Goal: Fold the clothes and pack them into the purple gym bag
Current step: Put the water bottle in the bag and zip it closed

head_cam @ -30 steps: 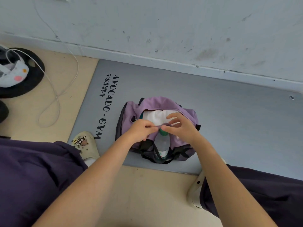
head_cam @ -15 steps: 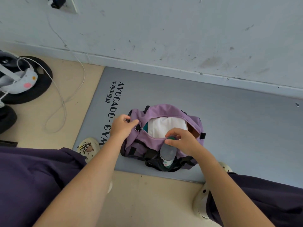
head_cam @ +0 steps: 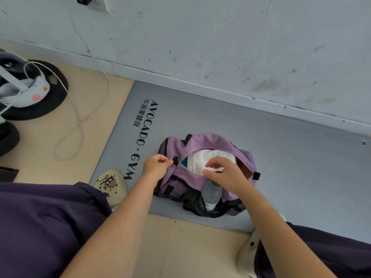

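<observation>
1. On the grey gym mat (head_cam: 281, 157) printed "AVOCADO · GYM", laid on the beige floor (head_cam: 180, 247) against the scuffed pale wall (head_cam: 220, 37), head view: one purple fabric gym bag (head_cam: 202, 141) with black straps, its top zip open along most of its length.
2. Inside the bag's opening: one folded white garment (head_cam: 202, 157), with a teal patch showing at its left end.
3. Near side pocket of the bag, black mesh: one clear plastic water bottle (head_cam: 210, 195), upright, its green cap partly hidden by the right hand.
4. Left hand (head_cam: 157, 166): fingers curled, pinching the black zip pull (head_cam: 176, 160) at the left end of the zip.
5. Right hand (head_cam: 224, 173): fingers loosely spread and relaxed, resting over the white garment and the near edge of the opening; it grips nothing that can be seen.
6. Beside the mat's left corner: one cream clog shoe (head_cam: 111, 184) with charms, worn under a dark purple trouser leg (head_cam: 40, 227). A second cream shoe (head_cam: 249, 251) shows at lower right.
7. Far left of the floor: one black round base (head_cam: 56, 97) carrying a white headset-like object (head_cam: 28, 91), and a thin white cable (head_cam: 80, 121) looping across the floor.
</observation>
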Demonstrator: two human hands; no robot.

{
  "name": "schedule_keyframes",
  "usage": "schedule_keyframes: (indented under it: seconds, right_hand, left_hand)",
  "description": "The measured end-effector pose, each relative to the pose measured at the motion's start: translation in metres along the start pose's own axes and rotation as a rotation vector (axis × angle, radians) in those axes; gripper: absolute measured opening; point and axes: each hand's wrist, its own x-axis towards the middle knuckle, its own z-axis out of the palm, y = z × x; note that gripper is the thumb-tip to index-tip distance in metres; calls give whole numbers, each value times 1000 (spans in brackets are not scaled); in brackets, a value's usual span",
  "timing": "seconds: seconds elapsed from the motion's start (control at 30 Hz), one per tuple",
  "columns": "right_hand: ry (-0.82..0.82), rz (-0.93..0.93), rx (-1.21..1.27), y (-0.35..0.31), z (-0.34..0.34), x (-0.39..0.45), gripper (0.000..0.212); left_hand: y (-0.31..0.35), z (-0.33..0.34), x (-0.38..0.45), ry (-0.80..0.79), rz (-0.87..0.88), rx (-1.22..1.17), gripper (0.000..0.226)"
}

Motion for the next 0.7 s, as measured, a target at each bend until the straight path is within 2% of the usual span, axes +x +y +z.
schedule_keyframes:
  seconds: [0.13, 0.23, 0.3, 0.4, 0.47, 0.57, 0.7]
  right_hand:
    - [-90, -45, -19, -31, 31, 30, 28]
    - [-167, -56, -95, -44, 61, 50, 44]
    - [-191, -51, -149, -46, 78, 59, 43]
    - [-174, 27, -91, -45, 90, 65, 20]
    - [-117, 48, -43, -43, 89, 66, 12]
    - [-62, 44, 13, -42, 80, 65, 14]
    - [-79, 41, 59, -46, 73, 67, 23]
  left_hand:
    - [-4, -15, -6, -97, -125, -351, 9]
    - [-5, -24, -11, -166, -185, -494, 6]
    - [-7, -28, -11, -216, -217, -554, 3]
    - [-10, -32, -7, -275, -236, -509, 6]
    - [-9, -34, -4, -248, -213, -441, 11]
    - [-2, -37, 2, -216, -87, -378, 17]
    - [11, -37, 1, -349, 30, -97, 23]
